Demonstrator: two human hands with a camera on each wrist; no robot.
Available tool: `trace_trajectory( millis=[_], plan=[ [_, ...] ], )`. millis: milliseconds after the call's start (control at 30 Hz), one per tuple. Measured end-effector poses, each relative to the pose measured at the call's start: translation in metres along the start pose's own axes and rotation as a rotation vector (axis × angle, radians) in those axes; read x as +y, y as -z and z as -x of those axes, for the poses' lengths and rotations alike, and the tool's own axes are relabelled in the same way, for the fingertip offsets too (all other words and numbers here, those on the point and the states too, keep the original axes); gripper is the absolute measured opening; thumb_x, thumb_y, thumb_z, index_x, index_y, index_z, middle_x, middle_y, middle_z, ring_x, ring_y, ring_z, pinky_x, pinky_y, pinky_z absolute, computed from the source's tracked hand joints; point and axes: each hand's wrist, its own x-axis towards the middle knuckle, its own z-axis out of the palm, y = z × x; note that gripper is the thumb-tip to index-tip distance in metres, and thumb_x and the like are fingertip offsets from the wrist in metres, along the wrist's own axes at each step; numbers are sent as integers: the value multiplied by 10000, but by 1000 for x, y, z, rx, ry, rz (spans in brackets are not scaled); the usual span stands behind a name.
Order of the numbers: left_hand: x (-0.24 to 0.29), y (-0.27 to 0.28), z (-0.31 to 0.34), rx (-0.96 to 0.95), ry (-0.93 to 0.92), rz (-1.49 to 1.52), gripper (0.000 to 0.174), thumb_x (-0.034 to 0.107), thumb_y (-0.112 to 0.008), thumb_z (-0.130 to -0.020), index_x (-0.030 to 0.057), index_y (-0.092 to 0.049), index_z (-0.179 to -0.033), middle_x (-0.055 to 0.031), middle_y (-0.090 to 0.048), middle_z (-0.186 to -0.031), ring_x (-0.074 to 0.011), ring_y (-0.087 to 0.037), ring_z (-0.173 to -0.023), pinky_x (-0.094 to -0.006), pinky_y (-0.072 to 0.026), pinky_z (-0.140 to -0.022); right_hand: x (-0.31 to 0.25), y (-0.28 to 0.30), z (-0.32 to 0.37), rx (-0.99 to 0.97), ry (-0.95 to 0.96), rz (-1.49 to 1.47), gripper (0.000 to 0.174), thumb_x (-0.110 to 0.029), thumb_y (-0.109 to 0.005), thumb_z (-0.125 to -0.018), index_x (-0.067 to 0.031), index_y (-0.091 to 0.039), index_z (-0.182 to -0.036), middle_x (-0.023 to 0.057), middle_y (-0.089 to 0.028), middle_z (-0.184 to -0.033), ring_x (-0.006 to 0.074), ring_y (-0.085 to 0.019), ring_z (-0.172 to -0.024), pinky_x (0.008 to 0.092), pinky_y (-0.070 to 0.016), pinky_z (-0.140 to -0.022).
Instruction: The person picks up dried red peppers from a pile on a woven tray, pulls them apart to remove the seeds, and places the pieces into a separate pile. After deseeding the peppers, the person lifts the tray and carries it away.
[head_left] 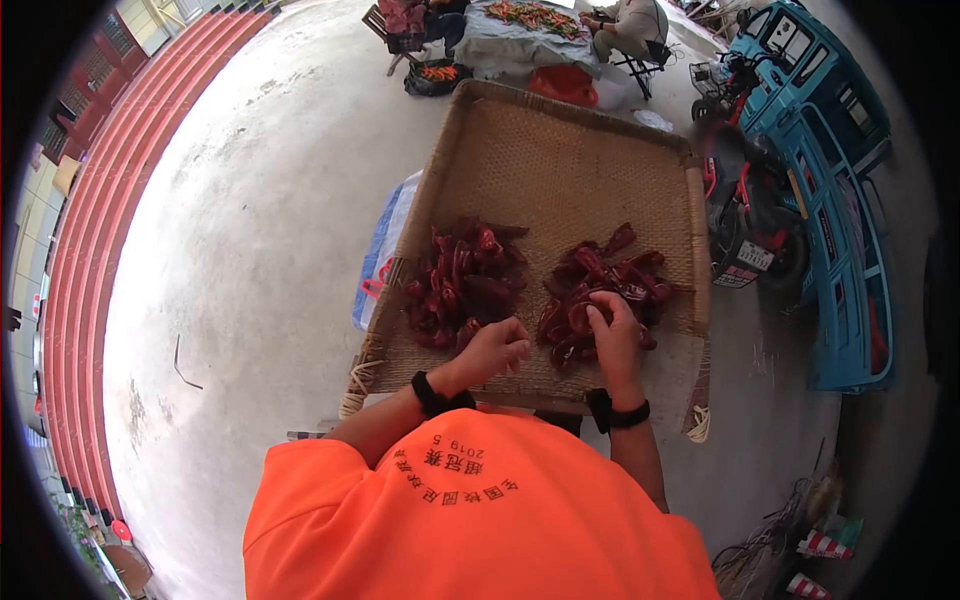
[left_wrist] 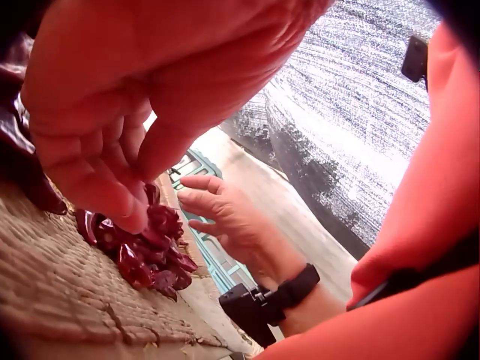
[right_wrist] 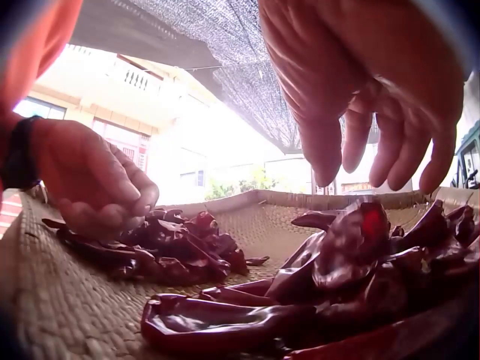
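Observation:
Dried dark-red chili peppers lie in two heaps on a woven bamboo tray (head_left: pixel 540 150). At the near edge of the left heap (head_left: pixel 462 275), my left hand (head_left: pixel 490 352) hovers with its fingers loosely bent and nothing visible in them. Over the right heap (head_left: pixel 590 275) is my right hand (head_left: pixel 618 342). In the right wrist view its fingers (right_wrist: pixel 390 146) point down, spread a little, with no pepper between them. One blurred glossy pepper (right_wrist: pixel 351 244) shows just below those fingertips, on top of the heap.
The tray has a raised rim (head_left: pixel 580 110). Right of it stand a parked motorcycle (head_left: pixel 750 200) and a blue three-wheeled truck (head_left: pixel 830 220). Ahead, people sit by a covered table (head_left: pixel 490 50) with more peppers. Red steps (head_left: pixel 90 290) run along the left.

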Motion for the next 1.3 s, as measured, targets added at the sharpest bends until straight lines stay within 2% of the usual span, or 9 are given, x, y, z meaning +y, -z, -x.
trace_trajectory(
  millis=[67, 333, 433, 667, 700, 800, 1000, 1100, 1300],
  plan=[
    [0, -3, -3, 14, -3, -19, 157, 127, -583, -926, 8, -580, -1028, -44, -654, -855, -94, -635, -731, -247, -505, -617, -2, 8, -6, 201, 161, 409, 263, -63, -660, -846, -59, -616, -1105, 115, -624, -1115, 286, -585, -1065, 399, -470, -925],
    [-34, -5, -14, 101, -111, -207, 227, 129, -603, -922, -7, -593, -1104, -73, -648, -950, -144, -617, -851, -300, -508, -758, -32, -48, -43, -183, 265, 118, 350, -85, -659, -840, -77, -565, -1177, 137, -563, -1210, 338, -532, -1152, 429, -471, -954],
    [-29, -3, -7, 121, -227, -331, 236, 139, -607, -919, -5, -609, -1107, -107, -645, -1027, -179, -620, -937, -326, -501, -826, -35, -85, -69, -203, 347, 172, 386, -82, -653, -839, -74, -553, -1212, 141, -559, -1228, 342, -525, -1170, 439, -459, -973],
    [-35, 5, 21, 132, -133, -198, 225, 170, -601, -935, 22, -617, -1104, -57, -635, -1018, -136, -601, -949, -295, -489, -842, -9, -160, -131, -299, 301, 326, 469, -101, -619, -852, -81, -519, -1310, 175, -558, -1290, 381, -497, -1211, 474, -417, -1024],
    [-29, 6, 28, 180, -135, -204, 214, 150, -600, -905, 9, -628, -1064, -102, -654, -1002, -180, -624, -931, -313, -496, -831, -7, -165, -135, -318, 274, 357, 483, -108, -624, -848, -78, -517, -1318, 179, -556, -1298, 386, -495, -1214, 483, -414, -1024],
    [-35, 13, 40, 237, -155, -140, 201, 147, -596, -913, 13, -629, -1058, -75, -659, -977, -157, -626, -903, -306, -504, -807, 2, -181, -135, -347, 227, 594, 436, -146, -633, -836, -93, -559, -1262, 174, -591, -1233, 373, -513, -1191, 519, -397, -1014],
    [-35, 19, 48, 221, -43, 105, 227, 172, -592, -952, 29, -595, -1128, -30, -639, -978, -98, -624, -840, -264, -511, -766, 3, -177, -139, -465, 193, 581, 346, -160, -667, -806, -96, -607, -1141, 168, -600, -1207, 396, -495, -1210, 532, -408, -984],
    [-40, 18, 41, 251, -141, -25, 218, 165, -586, -953, 27, -591, -1122, -36, -638, -975, -101, -628, -836, -264, -512, -756, -6, -164, -132, -379, 332, 577, 272, -174, -664, -819, -93, -616, -1074, 157, -642, -1116, 377, -558, -1133, 535, -414, -956],
    [-28, 19, 30, 190, -171, 7, 214, 146, -575, -954, 14, -579, -1122, -35, -632, -957, -104, -625, -794, -267, -516, -713, -3, -159, -125, -269, 259, 191, 152, -169, -642, -846, -79, -620, -966, 141, -657, -931, 352, -635, -929, 465, -488, -826]
  ],
)
